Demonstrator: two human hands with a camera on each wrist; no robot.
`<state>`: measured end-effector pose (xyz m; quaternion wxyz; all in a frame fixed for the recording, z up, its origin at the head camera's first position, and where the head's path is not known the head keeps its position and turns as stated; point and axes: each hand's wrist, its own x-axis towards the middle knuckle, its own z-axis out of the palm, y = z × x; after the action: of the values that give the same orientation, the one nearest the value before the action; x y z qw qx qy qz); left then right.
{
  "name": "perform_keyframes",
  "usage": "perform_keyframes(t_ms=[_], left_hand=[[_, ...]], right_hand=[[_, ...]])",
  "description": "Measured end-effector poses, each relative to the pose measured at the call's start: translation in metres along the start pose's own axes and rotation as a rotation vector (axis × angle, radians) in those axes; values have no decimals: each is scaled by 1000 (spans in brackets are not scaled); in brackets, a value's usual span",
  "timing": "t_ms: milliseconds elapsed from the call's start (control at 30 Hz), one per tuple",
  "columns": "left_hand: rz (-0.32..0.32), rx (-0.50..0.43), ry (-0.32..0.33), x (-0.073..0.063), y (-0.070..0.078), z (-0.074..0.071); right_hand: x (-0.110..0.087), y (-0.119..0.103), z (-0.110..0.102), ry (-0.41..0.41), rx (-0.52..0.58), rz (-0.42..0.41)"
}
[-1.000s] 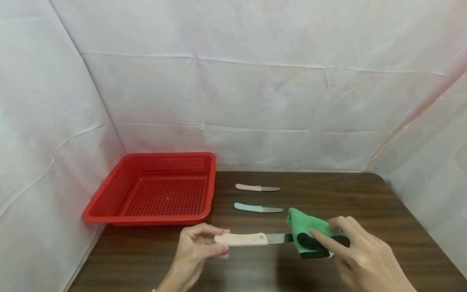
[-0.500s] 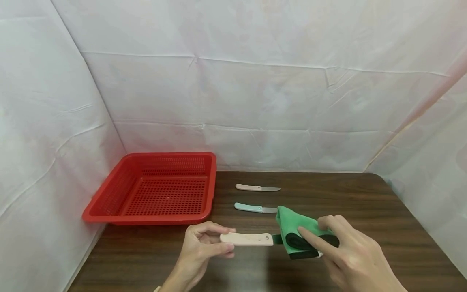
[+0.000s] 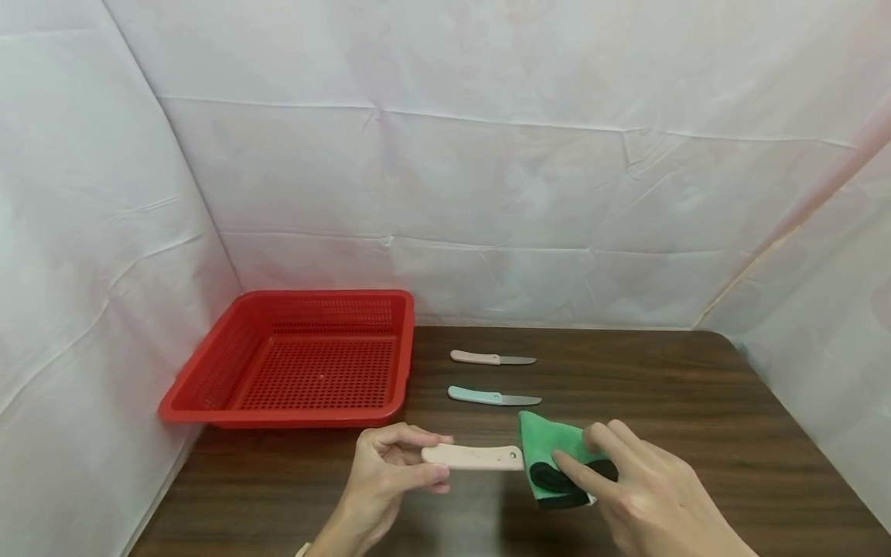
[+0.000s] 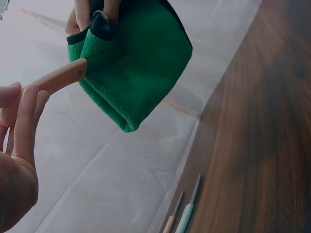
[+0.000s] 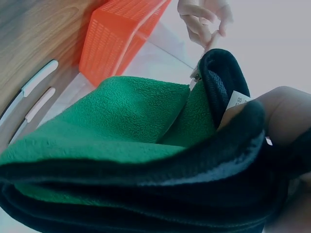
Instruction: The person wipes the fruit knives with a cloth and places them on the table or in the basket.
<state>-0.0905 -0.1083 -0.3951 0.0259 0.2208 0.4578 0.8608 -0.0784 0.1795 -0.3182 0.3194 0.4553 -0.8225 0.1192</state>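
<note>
With our left hand (image 3: 383, 478) we pinch the cream, slightly curved handle of a knife (image 3: 473, 458) above the brown wood-grain counter (image 3: 703, 418); with our right hand (image 3: 647, 495) we pinch a folded green, black-edged fabric cloth (image 3: 539, 442), which meets the handle and hides the blade from us. Beyond lie a mint-handled small knife (image 3: 475, 395) and a pale-pink-handled one (image 3: 475, 357). Leftward, we have a red perforated plastic basket (image 3: 285, 418); wrinkled white sheeting (image 3: 452, 178) closes off the back.
</note>
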Motion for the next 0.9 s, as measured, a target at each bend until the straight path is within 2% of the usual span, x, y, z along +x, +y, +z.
perform_keyframes(t_ms=[133, 333, 667, 900], left_hand=[[60, -31, -49, 0, -2, -2], [89, -53, -54, 0, 1, -4], [92, -20, -36, -5, 5, -9], [61, 36, 2, -6, 9, -9]], right_hand=[[-4, 1, -1, -38, -4, 16], [-12, 5, -3, -42, -16, 32], [-22, 13, -8, -29, -38, 67], [-28, 17, -10, -7, -62, 60]])
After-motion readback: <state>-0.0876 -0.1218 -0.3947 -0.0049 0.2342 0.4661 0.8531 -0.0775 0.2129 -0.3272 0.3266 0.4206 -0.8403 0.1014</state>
